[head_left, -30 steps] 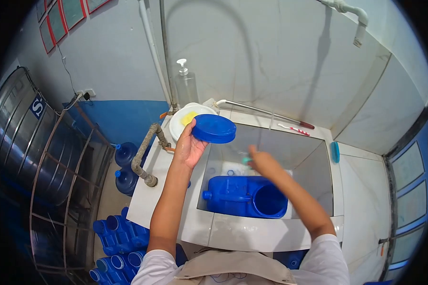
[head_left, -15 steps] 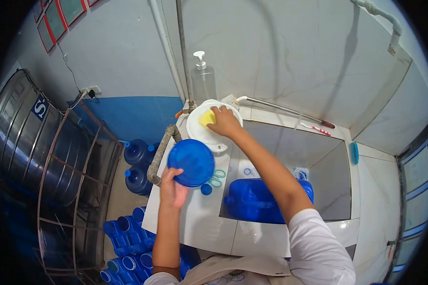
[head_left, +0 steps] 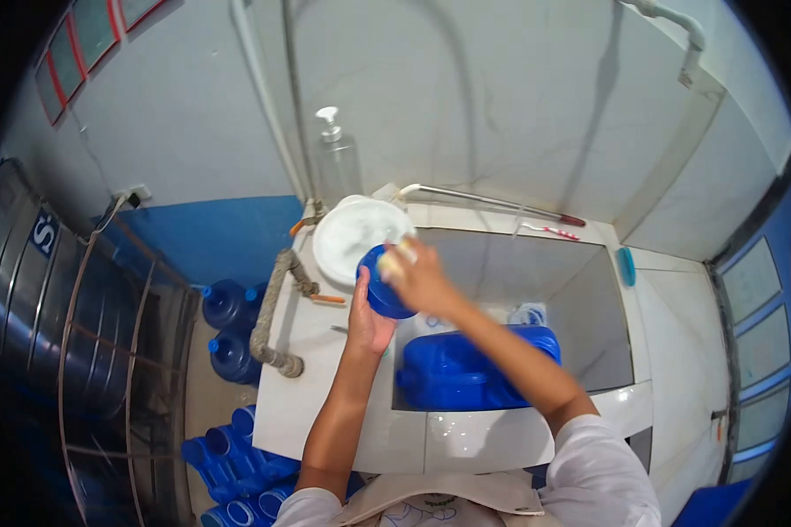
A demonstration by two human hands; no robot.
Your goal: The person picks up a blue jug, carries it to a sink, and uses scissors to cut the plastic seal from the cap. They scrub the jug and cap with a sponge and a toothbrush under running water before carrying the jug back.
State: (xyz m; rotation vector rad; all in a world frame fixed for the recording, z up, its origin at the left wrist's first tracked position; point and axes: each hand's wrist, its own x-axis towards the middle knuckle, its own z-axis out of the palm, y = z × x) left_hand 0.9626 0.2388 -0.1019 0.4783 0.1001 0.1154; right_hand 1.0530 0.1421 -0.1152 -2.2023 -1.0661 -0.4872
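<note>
- Sponge (head_left: 387,264) moved fr. bowl (head_left: 322,248) to blue lid (head_left: 388,303), nr sink's (head_left: 589,303) L edge.
- L hand (head_left: 373,328) part-curled, gripping lid; R hand (head_left: 426,283) closed on sponge.
- Prob. scrubbing; calls for steady lid, light pressure.

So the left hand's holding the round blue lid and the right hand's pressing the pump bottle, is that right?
Not quite: the right hand isn't on the pump bottle; the head view shows it holding a yellow sponge to the round blue lid. The left hand does hold the lid.
</note>
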